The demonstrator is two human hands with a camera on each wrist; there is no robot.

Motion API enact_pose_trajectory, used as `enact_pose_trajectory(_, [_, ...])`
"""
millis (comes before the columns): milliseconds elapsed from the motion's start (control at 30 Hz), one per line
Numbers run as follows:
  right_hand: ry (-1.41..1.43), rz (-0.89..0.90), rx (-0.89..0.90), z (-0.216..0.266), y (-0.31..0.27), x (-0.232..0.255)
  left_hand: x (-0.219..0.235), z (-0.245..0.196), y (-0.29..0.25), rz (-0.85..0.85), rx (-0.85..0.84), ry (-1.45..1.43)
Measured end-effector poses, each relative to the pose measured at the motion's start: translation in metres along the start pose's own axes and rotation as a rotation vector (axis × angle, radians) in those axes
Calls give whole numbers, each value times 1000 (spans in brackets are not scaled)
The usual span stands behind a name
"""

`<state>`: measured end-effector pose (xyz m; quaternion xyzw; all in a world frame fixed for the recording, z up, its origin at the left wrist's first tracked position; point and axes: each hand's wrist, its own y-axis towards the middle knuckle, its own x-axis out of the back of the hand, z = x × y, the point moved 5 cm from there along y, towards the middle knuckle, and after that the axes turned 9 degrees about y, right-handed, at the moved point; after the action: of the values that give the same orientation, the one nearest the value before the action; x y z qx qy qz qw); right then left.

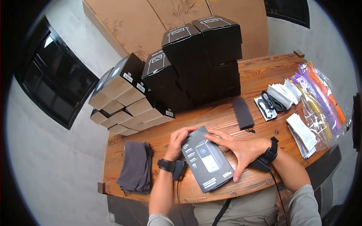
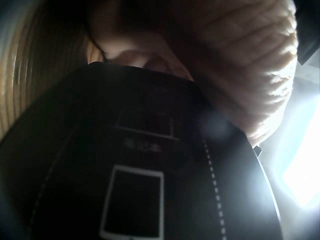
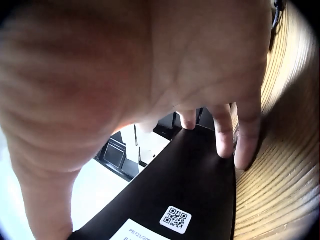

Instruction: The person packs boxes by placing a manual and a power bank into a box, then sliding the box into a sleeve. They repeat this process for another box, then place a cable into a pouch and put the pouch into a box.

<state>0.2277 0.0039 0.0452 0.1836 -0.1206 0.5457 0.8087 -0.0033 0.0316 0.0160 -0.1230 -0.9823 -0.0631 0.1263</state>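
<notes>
Both hands hold a black retail box with a device pictured on its front, tilted close over the table's near edge. My left hand grips its upper left side; in the left wrist view, that box's side panel carries laptop and phone outlines. Spread along the right side is my right hand, thumb by the lower right corner and fingers towards the far end. The right wrist view shows fingers against the box's dark side, which bears a QR code sticker.
Stacked black boxes and pale-sided boxes stand at the back. A folded grey cloth lies left. To the right are a grey pouch, a coiled black cable, papers and a plastic bag of coloured strips.
</notes>
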Motion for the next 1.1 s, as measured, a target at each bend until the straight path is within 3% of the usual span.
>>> enact_pose_trajectory(133, [-46, -37, 45, 6, 0, -2, 0, 2, 1, -23, -10, -23])
enact_pose_trajectory(233, [-51, -106, 61, 3, 2, 1, 8, 21, 2, -164, 89, -180])
enact_pose_trajectory(333, [131, -205, -15, 2, 0, 7, 19, 24, 3, -284, 47, -119])
enact_pose_trajectory(500, [106, -405, -6, -11, 1, 21, 33, 25, 7, -423, -22, -33])
enact_pose_trajectory(767, [163, -538, 19, -8, -2, 32, 33, 19, 5, -447, -79, 18])
enact_pose_trajectory(1100, [250, -649, 139, -12, -4, 33, 30, 16, 5, -341, -167, 38])
